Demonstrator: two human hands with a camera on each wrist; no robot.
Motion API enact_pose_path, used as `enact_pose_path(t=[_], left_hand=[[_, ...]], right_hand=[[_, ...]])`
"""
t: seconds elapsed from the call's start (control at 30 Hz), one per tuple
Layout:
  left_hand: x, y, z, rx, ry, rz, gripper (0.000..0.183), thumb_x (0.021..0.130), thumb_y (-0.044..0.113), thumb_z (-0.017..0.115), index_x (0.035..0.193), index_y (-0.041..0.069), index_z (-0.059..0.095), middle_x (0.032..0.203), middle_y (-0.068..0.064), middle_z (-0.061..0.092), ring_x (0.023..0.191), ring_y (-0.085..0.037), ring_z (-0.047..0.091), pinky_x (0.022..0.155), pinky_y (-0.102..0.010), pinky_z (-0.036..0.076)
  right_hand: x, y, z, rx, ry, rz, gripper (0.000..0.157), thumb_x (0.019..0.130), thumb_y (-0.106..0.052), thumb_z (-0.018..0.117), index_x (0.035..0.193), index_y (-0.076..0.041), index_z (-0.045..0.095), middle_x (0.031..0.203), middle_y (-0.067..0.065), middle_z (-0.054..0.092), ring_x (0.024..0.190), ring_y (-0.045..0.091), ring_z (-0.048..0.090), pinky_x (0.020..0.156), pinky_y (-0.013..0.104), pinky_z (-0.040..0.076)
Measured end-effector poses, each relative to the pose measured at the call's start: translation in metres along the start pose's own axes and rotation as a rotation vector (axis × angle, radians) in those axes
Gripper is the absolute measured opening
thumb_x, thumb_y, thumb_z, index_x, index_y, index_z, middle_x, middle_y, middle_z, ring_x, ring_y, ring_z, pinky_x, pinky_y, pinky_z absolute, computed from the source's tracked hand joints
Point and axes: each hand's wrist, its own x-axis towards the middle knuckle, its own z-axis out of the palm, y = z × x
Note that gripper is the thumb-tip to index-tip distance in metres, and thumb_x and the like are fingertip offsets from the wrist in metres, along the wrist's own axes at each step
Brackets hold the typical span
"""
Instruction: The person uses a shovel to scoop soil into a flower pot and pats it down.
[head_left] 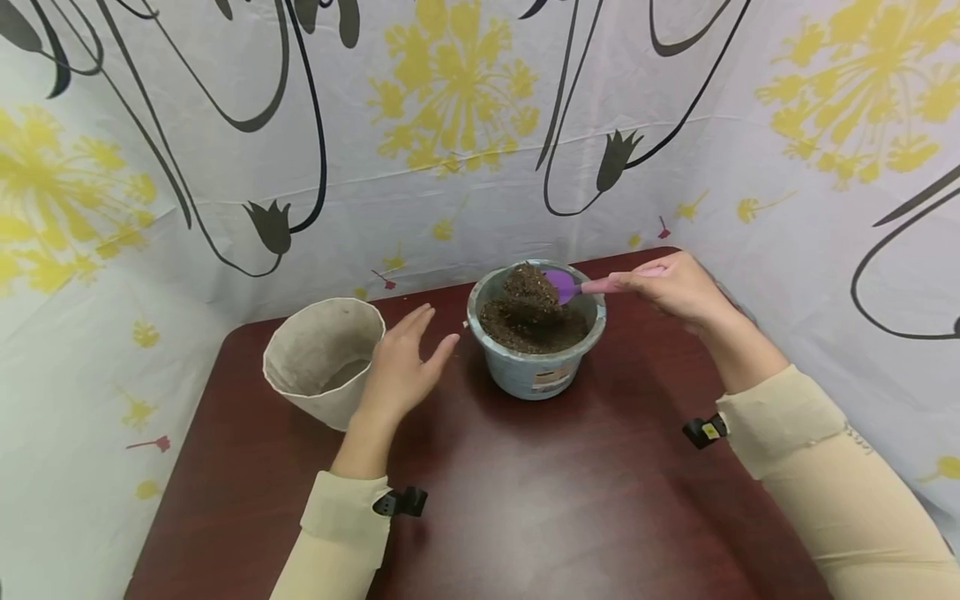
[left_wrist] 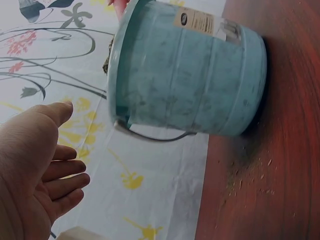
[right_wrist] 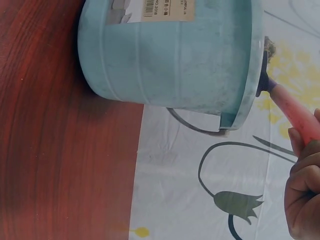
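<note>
My right hand (head_left: 678,287) grips the pink handle of a small trowel (head_left: 564,286) with a purple blade. A heap of dark soil (head_left: 531,287) sits on that blade, over the blue-green bucket (head_left: 517,367). More soil fills part of the bucket, whose thin wire handle (left_wrist: 155,137) hangs at its side. Between the bucket and a whitish pot (head_left: 324,400), my left hand (head_left: 405,362) is held with fingers extended and thumb apart, gripping nothing. It overlaps the pot's right rim in the head view; whether it touches cannot be told. Inside, the pot shows a bare wall and bottom.
Both vessels stand near the back edge of a dark red wooden table (head_left: 480,517). Soil crumbs (left_wrist: 245,180) lie beside the bucket. A white floral cloth (head_left: 465,208) hangs behind the table and along its sides. Each sleeve cuff has a black strap piece.
</note>
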Motion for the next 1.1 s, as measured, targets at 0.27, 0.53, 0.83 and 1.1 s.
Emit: enact_pose_path(t=[0.27,0.53,0.83,1.1], left_hand=[[-0.006,-0.012,-0.014,0.029,-0.003,-0.047,0.059,0.1,0.043,0.062,0.141,0.001,0.057,0.146,-0.013,0.055,0.133,-0.034,0.053,0.11,-0.052,0.042],[-0.014,-0.02,-0.028,0.051,0.021,-0.059,0.057,0.1,0.04,0.062,0.14,-0.001,0.058,0.145,-0.015,0.057,0.131,-0.037,0.054,0.108,-0.053,0.043],[-0.021,-0.029,-0.042,0.06,0.068,-0.045,0.055,0.1,0.037,0.062,0.138,-0.002,0.059,0.141,-0.018,0.059,0.129,-0.037,0.056,0.107,-0.053,0.044],[-0.025,-0.037,-0.051,0.058,0.105,-0.051,0.053,0.099,0.035,0.064,0.135,-0.003,0.062,0.137,-0.019,0.062,0.126,-0.038,0.058,0.105,-0.054,0.046]], right_hand=[[0.004,-0.011,0.006,-0.023,-0.004,-0.004,0.03,0.096,-0.04,0.07,0.11,-0.016,0.081,0.106,0.0,0.076,0.048,0.014,0.011,0.071,0.022,0.044],[0.008,-0.02,0.014,-0.05,-0.001,0.015,0.034,0.092,-0.048,0.072,0.11,-0.021,0.081,0.088,0.006,0.077,0.044,0.014,0.012,0.05,0.029,0.037],[0.016,-0.028,0.025,-0.045,0.002,0.004,0.03,0.091,-0.045,0.074,0.102,-0.018,0.083,0.081,-0.003,0.077,0.046,0.014,0.011,0.039,0.038,0.012],[0.023,-0.042,0.038,-0.004,-0.027,-0.011,0.034,0.092,-0.043,0.074,0.103,-0.012,0.082,0.077,-0.005,0.077,0.045,0.012,0.012,0.038,0.033,0.013]])
